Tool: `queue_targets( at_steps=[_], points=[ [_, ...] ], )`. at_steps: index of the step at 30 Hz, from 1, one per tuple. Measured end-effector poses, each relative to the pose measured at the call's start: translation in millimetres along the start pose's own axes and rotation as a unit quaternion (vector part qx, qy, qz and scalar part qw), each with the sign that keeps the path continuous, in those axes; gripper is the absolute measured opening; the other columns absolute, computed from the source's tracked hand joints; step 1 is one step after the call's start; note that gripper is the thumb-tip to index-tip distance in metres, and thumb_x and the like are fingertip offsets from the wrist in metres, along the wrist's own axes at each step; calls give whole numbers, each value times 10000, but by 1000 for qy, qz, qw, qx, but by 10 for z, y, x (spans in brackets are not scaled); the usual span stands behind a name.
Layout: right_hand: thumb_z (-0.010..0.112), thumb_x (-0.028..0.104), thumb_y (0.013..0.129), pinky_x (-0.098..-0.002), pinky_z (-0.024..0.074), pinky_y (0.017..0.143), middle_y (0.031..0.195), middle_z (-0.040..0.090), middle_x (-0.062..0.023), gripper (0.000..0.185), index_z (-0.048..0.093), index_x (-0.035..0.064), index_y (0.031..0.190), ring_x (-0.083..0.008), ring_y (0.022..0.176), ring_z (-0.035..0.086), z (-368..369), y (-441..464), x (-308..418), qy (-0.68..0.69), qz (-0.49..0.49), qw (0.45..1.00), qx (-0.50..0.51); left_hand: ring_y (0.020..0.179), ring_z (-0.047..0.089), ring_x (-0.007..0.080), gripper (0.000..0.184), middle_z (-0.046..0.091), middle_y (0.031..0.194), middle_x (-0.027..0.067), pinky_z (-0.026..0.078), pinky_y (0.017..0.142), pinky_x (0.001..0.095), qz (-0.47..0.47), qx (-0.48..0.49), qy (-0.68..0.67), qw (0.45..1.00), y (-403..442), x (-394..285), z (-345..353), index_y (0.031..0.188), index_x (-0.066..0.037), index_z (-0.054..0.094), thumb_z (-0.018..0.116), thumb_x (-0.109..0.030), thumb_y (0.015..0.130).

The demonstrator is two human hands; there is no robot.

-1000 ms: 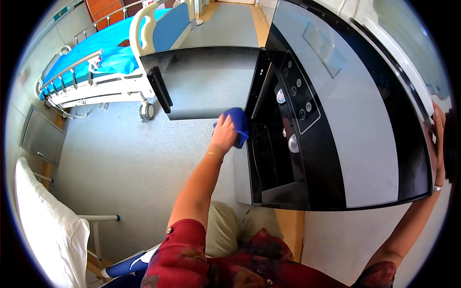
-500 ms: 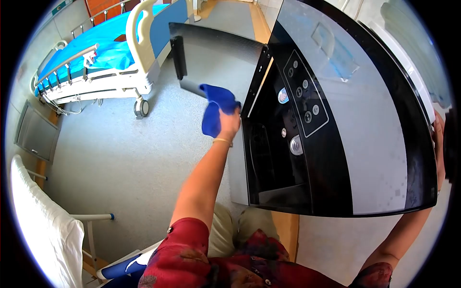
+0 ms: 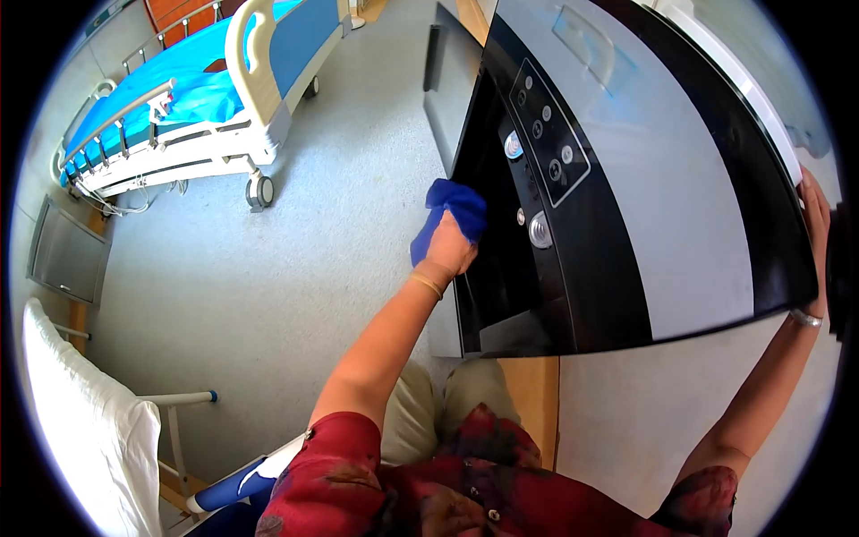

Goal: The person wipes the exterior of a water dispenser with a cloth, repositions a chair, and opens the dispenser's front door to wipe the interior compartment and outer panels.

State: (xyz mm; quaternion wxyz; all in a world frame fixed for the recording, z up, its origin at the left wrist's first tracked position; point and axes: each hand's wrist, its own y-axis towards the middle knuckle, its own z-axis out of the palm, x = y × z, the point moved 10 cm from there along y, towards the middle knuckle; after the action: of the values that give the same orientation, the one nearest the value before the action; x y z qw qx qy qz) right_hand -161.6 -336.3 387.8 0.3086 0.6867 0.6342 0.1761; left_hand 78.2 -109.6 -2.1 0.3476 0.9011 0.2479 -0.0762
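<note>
My left hand (image 3: 450,248) is closed on a blue cloth (image 3: 461,206) at the front opening of a black and grey water dispenser (image 3: 662,179). Inside the dark recess are round silver taps (image 3: 540,230). The dispenser's glass door (image 3: 450,85) is swung wide, its inner side partly seen edge-on beyond the cloth. At the far right, my right hand (image 3: 813,215) lies against the machine's side with its fingers stretched out. A panel of round buttons (image 3: 550,134) is on the front.
A bed with a blue sheet (image 3: 192,80) and wheels stands at the upper left. A metal wall hatch (image 3: 67,251) is on the left. White bedding (image 3: 89,421) hangs at the lower left, beside a white rail (image 3: 174,398) with a blue end cap.
The glass door has swung further open, away from me. My left hand has moved with the cloth from near the door to the recess. The right hand stays at the machine's side.
</note>
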Motion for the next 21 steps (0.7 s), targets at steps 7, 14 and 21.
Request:
queue_targets(
  at_steps=[7,14,21],
  points=[
    [479,298,888,-250,396,843,985,553,-64,377,556,11,1121,-141,942,508,169,88,-315,248,214,945,15,1133,412,304,325,516,1127,140,314,975,393,-59,251,107,960,-207,-38,520,990,-31,611,528,-121,689],
    [483,386,875,-206,360,779,836,516,-7,406,587,-1,943,-93,797,468,215,122,-228,267,230,936,21,1196,371,281,341,508,1152,116,270,1018,396,30,314,23,949,-666,-584,251,999,-29,612,532,-110,677],
    [464,367,889,-205,364,752,850,522,-8,380,561,5,948,-95,801,462,295,177,-269,255,217,940,64,1113,457,306,357,537,1140,150,335,969,331,-2,270,-208,940,-915,-625,49,999,-14,609,496,-19,661]
  ],
)
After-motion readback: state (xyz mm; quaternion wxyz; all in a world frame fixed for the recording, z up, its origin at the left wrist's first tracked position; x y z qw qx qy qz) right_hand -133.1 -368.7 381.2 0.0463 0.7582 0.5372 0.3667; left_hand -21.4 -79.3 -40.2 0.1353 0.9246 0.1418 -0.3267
